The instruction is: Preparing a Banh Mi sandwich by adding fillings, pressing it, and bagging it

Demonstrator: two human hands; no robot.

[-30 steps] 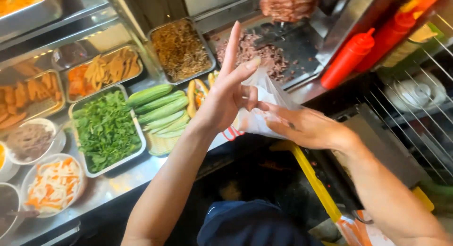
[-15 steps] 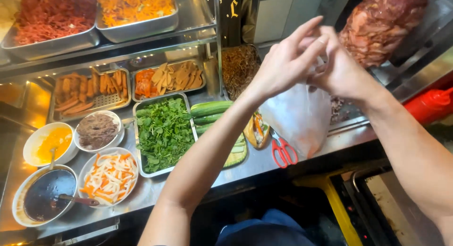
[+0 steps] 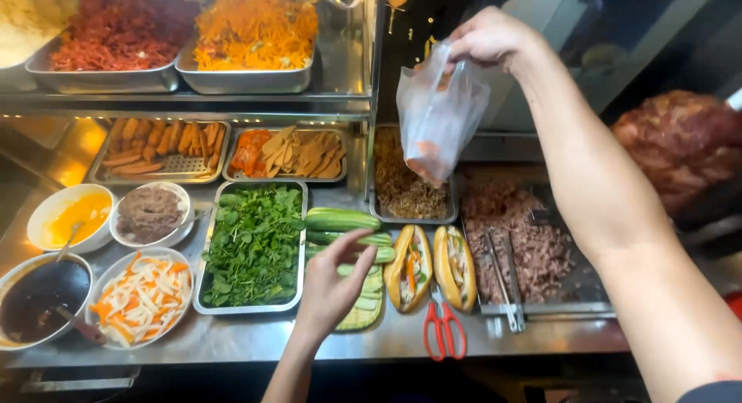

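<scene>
My right hand (image 3: 488,38) is raised high and grips a thin clear plastic bag (image 3: 438,113) by its top edge; the bag hangs open above the tray of brown fried shreds (image 3: 402,183). My left hand (image 3: 334,283) is low over the counter, fingers apart, hovering over the cucumbers (image 3: 340,220) and cucumber slices, holding nothing. Just right of it lie two filled bread rolls (image 3: 429,265) side by side. Red-handled scissors (image 3: 443,329) rest on the steel counter below the rolls.
A tray of green herbs (image 3: 253,244), bowls of pickled carrot (image 3: 141,295), dark sauce (image 3: 39,299), yellow sauce (image 3: 73,216) and minced meat (image 3: 148,212) stand at left. A tray of chopped meat with tongs (image 3: 506,283) and a large meat spit (image 3: 680,144) are at right.
Both hands were together working the bag open. Now the right hand alone holds it up high, and the left hand has dropped down to the cucumbers.
</scene>
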